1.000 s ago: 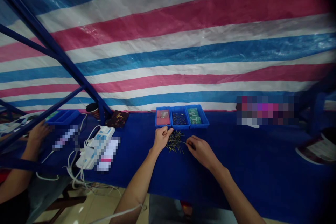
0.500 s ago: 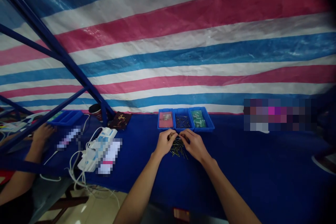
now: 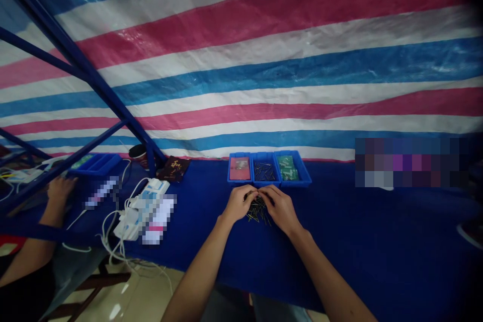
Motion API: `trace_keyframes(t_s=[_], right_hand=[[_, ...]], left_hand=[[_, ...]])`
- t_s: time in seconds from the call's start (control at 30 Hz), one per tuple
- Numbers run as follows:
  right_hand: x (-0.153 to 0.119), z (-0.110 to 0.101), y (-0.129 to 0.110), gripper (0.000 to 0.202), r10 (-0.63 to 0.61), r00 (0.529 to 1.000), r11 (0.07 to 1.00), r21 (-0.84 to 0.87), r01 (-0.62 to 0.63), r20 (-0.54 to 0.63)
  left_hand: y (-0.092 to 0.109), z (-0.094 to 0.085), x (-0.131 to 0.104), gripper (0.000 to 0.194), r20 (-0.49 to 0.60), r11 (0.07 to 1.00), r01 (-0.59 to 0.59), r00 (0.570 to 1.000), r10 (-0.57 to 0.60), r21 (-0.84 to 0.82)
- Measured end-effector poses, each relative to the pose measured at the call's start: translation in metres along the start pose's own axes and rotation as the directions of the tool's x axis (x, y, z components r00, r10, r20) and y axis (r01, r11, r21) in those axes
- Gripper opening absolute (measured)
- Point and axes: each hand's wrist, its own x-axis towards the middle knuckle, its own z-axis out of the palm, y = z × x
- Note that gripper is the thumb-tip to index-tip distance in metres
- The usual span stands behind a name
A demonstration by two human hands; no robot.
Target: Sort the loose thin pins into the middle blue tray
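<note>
My left hand [image 3: 239, 204] and my right hand [image 3: 279, 207] meet over the blue tabletop, fingertips pinched together and nearly touching. Whatever is between the fingers is too small to make out. Just below them lies a loose pile of thin, dark, brassy screw-like pieces [image 3: 257, 212], partly covered by my fingers. Beyond the hands, three blue bins stand side by side. The left bin holds a pink item with a small clear bag [image 3: 240, 167]. More thin dark pieces [image 3: 264, 171] lie in the middle bin. Green packets [image 3: 288, 167] fill part of the right bin.
To the left are a white power strip [image 3: 140, 211] with tangled cables, a dark brown packet [image 3: 174, 168] and a black cup [image 3: 138, 154]. A blue metal frame [image 3: 101, 95] crosses there. Another person's hand [image 3: 60, 190] rests near a blue tray [image 3: 98, 163]. A striped tarp [image 3: 264, 75] hangs behind.
The fingertips of my two hands have drawn slightly closer together over the pile. The view has shifted a little; the bins and pile look unchanged.
</note>
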Motion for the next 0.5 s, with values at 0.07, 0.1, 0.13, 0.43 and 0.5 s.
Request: trace_keyframes(t_s=[0.07,0.1,0.13,0.43,0.5], right_hand=[[-0.0004,0.0002,0.0010,0.026,0.008,1.000,1.000,0.008,-0.008,0.003],[-0.0006,0.0001,0.0012,0.026,0.013,1.000,1.000,0.011,-0.013,0.005],[-0.0008,0.0000,0.0011,0.027,0.018,1.000,1.000,0.011,-0.018,0.007],[-0.0029,0.0005,-0.0009,0.026,0.047,0.998,0.997,-0.070,-0.044,0.036],[-0.0035,0.0015,-0.0005,0.028,0.043,0.998,0.996,-0.083,-0.039,0.052]], left_hand=[[0.0021,-0.0004,-0.0002,0.026,0.007,1.000,-0.002,1.000,0.002,0.007],[0.0031,-0.0006,-0.0003,0.026,0.008,1.000,-0.004,1.000,0.004,0.011],[0.0039,-0.0008,-0.0005,0.025,0.011,1.000,-0.007,1.000,0.007,0.014],[0.0033,0.0014,-0.0023,0.029,-0.010,0.999,-0.018,1.000,0.018,0.031],[0.0022,0.0023,-0.0027,0.029,-0.018,0.999,-0.025,1.000,0.025,0.026]])
